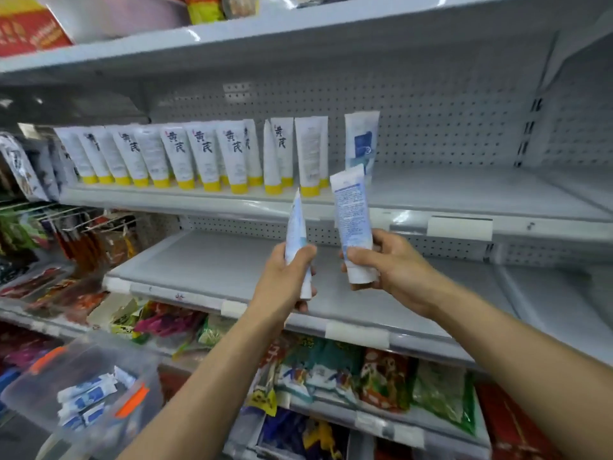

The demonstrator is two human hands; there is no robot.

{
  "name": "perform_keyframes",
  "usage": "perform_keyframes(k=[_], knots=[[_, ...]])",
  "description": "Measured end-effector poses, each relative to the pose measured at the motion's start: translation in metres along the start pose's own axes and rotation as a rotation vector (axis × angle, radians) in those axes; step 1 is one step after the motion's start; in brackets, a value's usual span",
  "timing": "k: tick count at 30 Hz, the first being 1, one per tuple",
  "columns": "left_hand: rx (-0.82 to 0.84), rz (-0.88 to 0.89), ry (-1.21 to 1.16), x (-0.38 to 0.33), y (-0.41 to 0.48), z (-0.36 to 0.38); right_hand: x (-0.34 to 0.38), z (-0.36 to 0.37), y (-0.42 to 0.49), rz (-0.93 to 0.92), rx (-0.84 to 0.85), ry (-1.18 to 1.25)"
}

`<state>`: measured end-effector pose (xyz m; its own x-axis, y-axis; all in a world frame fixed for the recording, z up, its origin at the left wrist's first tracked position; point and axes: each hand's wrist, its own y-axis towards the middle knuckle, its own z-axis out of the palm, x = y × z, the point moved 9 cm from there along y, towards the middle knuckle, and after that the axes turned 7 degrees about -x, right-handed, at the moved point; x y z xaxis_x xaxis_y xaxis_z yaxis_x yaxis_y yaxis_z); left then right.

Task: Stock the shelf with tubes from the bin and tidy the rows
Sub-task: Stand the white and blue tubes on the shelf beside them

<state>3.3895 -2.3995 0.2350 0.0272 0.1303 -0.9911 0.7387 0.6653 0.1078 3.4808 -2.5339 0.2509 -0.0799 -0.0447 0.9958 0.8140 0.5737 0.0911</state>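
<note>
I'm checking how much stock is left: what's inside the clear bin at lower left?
White-and-blue tubes lie piled inside the clear bin; its blurred walls hide their count and whatever lies beneath them.

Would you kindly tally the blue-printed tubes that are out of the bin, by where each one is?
Shelf tube, standing on the shelf: 1
Left tube, gripped by the left hand: 1
Right tube, gripped by the right hand: 1
Total: 3
</note>
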Motion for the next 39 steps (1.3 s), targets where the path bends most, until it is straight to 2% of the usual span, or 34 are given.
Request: perform_keyframes(k=[7,11,18,30,39], knots=[[-0.021,0.074,-0.068,-0.032,0.014,0.046,0.042,-0.071,0.026,-0.094,-0.182,-0.023],[-0.014,0.119,0.024,-0.042,0.034,0.056,0.066,-0.087,0.048,-0.146,-0.255,-0.003],[-0.043,0.173,-0.021,-0.062,0.067,0.059,0.093,-0.102,0.097,-0.248,-0.333,-0.201],[-0.007,0.236,-0.041,-0.076,0.101,0.064,0.075,-0.115,0.161,-0.14,-0.396,-0.442],[0.021,0.215,-0.01,-0.069,0.116,0.069,0.061,-0.127,0.193,-0.087,-0.438,-0.385]])
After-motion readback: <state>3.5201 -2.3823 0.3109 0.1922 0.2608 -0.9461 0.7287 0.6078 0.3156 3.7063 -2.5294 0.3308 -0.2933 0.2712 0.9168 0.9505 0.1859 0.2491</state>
